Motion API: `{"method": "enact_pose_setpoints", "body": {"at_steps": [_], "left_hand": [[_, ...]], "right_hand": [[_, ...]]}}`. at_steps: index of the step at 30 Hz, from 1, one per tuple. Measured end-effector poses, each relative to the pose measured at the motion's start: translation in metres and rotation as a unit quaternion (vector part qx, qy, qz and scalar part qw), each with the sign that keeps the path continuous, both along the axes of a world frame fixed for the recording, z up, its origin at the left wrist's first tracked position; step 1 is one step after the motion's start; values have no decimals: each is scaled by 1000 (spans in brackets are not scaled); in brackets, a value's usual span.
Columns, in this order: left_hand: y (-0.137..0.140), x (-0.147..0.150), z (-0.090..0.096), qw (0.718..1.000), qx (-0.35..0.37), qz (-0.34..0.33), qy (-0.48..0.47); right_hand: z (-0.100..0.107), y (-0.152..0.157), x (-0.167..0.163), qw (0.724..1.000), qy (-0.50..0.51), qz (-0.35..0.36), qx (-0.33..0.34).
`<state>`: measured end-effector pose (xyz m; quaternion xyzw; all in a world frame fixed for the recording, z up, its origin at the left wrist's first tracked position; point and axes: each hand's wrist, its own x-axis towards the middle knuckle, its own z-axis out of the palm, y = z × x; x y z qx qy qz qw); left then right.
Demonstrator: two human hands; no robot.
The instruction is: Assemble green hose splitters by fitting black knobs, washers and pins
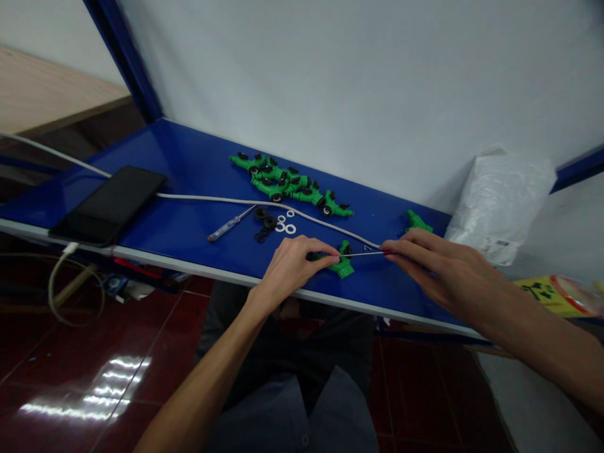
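My right hand [436, 258] grips the dark red handle of a thin screwdriver [362, 254], its shaft pointing left. At the shaft's tip, the thumb and forefinger of my left hand [295, 259] are pinched together; whatever small piece they hold is too tiny to make out. Just below the shaft lies a green Y-shaped hose connector [343, 269], partly covered by my left fingers. A couple of small screws [367, 247] rest behind the shaft. Another green piece [417, 221] sits beyond my right hand, partly hidden by it.
Several green hose connectors with black knobs [295, 182] lie along the back. Black rings [264, 217], white washers [285, 224] and a clear-handled screwdriver [231, 224] are left of my hands. A phone [111, 204], white cable [212, 199] and plastic bag [500, 201] are also here.
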<state>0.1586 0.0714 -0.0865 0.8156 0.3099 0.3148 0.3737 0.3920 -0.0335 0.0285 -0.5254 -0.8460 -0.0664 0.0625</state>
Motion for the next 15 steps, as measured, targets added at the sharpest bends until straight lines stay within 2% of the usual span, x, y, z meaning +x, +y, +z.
{"method": "enact_pose_setpoints", "body": {"at_steps": [4, 8, 12, 15], "left_hand": [[0, 0, -1, 1000, 6, -2, -6], [0, 1, -2, 1000, 13, -1, -10], [0, 1, -1, 1000, 19, 0, -10], [-1, 2, 0, 1000, 23, 1, -5]], "right_hand": [[1, 4, 2, 999, -42, 28, -9], [10, 18, -20, 992, -108, 63, 2], [21, 37, -44, 972, -198, 128, 14], [26, 49, -51, 960, -233, 150, 24]]}}
